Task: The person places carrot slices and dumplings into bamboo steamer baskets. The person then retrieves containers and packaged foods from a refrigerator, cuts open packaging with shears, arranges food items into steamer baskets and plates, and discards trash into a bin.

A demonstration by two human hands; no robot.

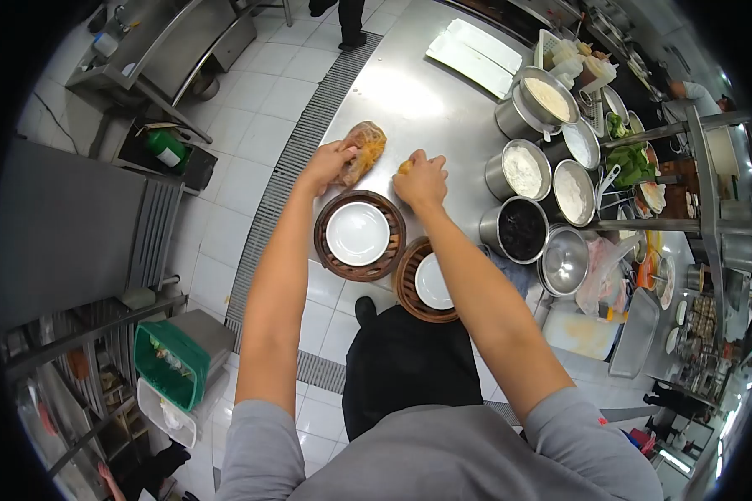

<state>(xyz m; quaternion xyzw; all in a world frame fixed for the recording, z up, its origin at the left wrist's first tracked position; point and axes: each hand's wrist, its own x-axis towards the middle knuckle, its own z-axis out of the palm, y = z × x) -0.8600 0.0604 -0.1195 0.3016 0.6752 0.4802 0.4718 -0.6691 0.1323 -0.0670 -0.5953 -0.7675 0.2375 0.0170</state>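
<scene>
My left hand (329,164) has its fingers closed on the near left side of a clear plastic bag (364,154) with orange-brown food inside, lying on the steel counter (376,108). To the right, my right hand (424,179) is curled round a small orange-yellow piece (405,167), partly hidden by the fingers. Just below the bag, a round brown steamer basket (321,242) holds a white plate (358,234). A second basket (405,288) with a white plate (433,282) sits at the counter's near edge, partly covered by my right forearm.
White rectangular trays (474,58) lie at the far side. Along the right stand metal pots of white powder (522,171), a pot of dark contents (522,229), an empty steel bowl (564,261) and a cutting board (581,330). Another person's legs (351,21) show beyond the counter.
</scene>
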